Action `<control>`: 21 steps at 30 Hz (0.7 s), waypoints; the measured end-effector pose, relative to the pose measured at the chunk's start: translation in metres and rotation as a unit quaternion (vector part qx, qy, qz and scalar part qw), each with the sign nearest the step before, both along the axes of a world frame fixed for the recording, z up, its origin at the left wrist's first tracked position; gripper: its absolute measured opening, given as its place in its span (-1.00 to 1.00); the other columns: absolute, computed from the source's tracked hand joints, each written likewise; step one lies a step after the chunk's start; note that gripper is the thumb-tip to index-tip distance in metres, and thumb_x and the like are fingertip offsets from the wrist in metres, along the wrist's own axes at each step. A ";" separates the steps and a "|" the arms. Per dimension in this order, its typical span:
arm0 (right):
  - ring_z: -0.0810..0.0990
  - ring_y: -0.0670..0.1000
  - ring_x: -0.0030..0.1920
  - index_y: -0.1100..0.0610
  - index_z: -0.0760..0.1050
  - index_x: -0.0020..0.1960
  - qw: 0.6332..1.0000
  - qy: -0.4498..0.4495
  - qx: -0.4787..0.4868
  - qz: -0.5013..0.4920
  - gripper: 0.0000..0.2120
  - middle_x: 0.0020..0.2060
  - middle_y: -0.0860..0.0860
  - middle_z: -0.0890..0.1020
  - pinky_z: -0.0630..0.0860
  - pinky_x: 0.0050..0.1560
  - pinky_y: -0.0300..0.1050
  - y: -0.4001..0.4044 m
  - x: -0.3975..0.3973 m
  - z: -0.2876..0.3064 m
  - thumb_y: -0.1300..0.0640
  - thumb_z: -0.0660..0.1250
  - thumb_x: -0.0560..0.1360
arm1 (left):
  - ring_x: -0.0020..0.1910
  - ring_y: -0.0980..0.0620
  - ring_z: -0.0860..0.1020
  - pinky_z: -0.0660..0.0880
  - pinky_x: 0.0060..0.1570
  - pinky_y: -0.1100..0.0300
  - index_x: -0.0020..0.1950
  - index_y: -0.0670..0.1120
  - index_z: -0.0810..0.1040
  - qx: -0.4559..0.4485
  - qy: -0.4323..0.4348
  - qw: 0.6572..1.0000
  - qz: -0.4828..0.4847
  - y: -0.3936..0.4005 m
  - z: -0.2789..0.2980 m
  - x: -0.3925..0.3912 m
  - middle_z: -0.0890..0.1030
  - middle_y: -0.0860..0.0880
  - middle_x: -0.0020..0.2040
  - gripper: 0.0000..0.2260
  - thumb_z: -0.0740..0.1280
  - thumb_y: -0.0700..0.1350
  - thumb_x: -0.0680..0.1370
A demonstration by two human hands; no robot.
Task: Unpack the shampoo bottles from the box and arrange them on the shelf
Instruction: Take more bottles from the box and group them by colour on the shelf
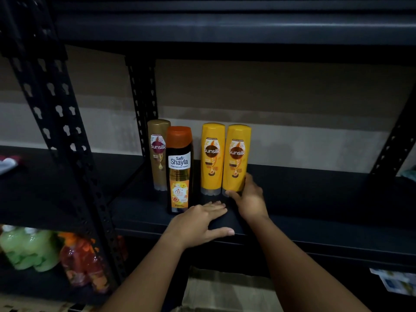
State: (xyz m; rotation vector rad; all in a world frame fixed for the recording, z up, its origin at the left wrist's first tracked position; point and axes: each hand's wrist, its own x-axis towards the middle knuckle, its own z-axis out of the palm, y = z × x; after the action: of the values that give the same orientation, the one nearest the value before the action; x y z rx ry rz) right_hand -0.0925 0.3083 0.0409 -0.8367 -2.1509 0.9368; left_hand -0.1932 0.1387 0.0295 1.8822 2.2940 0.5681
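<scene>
Several shampoo bottles stand upright on the black shelf (315, 199). From the left: a gold Sunsilk bottle (158, 154), a black Safi Shayla bottle (179, 170) with an orange cap, then two yellow Sunsilk bottles side by side. The left yellow bottle (211, 158) stands free. My right hand (249, 199) grips the base of the right yellow bottle (236, 158), thumb in front and fingers behind. My left hand (200, 224) rests flat on the shelf's front edge, fingers straight, just in front of the Shayla bottle. The cardboard box (225, 289) shows below, between my forearms.
Black perforated uprights (56, 113) frame the shelf bay on the left and a second post (144, 97) stands behind the gold bottle. Green and orange bottles (33, 248) sit on the lower shelf at left. To the right of the yellow bottles the shelf surface is bare.
</scene>
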 end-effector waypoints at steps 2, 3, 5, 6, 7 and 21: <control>0.57 0.03 0.20 0.03 0.33 0.41 1.000 -0.001 0.000 0.000 -0.42 0.22 0.02 0.58 0.49 0.16 -0.08 0.000 0.000 0.000 0.08 0.52 0.49 | 0.59 0.23 0.12 0.18 0.57 0.10 0.60 0.10 0.30 0.002 0.001 1.000 0.002 0.000 0.000 0.000 0.26 0.13 0.60 -0.24 0.19 0.47 0.50; 0.57 0.03 0.19 0.03 0.33 0.40 1.000 -0.001 0.001 0.000 -0.43 0.22 0.02 0.58 0.51 0.17 -0.06 0.000 0.000 0.000 0.07 0.52 0.49 | 0.59 0.23 0.12 0.19 0.57 0.09 0.60 0.11 0.30 0.003 0.001 1.000 0.002 0.000 0.000 0.000 0.27 0.13 0.60 -0.24 0.19 0.48 0.50; 0.57 0.04 0.19 0.03 0.32 0.40 1.000 -0.004 0.001 0.002 -0.43 0.22 0.03 0.58 0.51 0.17 -0.05 0.000 0.000 0.000 0.07 0.51 0.50 | 0.59 0.23 0.12 0.20 0.57 0.07 0.60 0.11 0.30 0.001 -0.002 1.000 0.003 0.000 -0.001 -0.001 0.27 0.13 0.60 -0.21 0.16 0.51 0.48; 0.57 0.04 0.19 0.03 0.32 0.40 1.000 -0.007 0.001 0.002 -0.43 0.22 0.03 0.58 0.51 0.18 -0.04 0.000 0.000 0.000 0.07 0.51 0.50 | 0.59 0.23 0.12 0.20 0.57 0.06 0.60 0.11 0.30 0.000 -0.002 1.000 0.003 0.000 -0.001 -0.001 0.27 0.14 0.60 -0.20 0.15 0.52 0.47; 0.57 0.04 0.20 0.03 0.32 0.40 1.000 -0.008 0.001 0.001 -0.43 0.23 0.03 0.58 0.51 0.19 -0.03 0.000 0.000 0.000 0.07 0.51 0.50 | 0.59 0.23 0.12 0.20 0.57 0.06 0.60 0.12 0.30 -0.001 -0.001 1.000 0.004 0.001 -0.001 -0.001 0.26 0.14 0.60 -0.20 0.15 0.52 0.47; 0.58 0.07 0.21 0.07 0.26 0.48 1.000 -0.024 0.017 -0.003 -0.37 0.25 0.06 0.58 0.50 0.12 -0.07 -0.005 0.005 0.000 0.05 0.49 0.52 | 0.59 0.23 0.13 0.20 0.57 0.09 0.60 0.11 0.30 0.022 0.006 1.000 -0.003 0.000 -0.003 -0.001 0.26 0.12 0.61 -0.27 0.21 0.45 0.52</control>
State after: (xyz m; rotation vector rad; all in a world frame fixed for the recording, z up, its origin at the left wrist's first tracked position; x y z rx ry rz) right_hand -0.0875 0.3037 0.0411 -0.8564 -2.1970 0.8844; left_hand -0.1947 0.1392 0.0265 1.9161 2.3011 0.6117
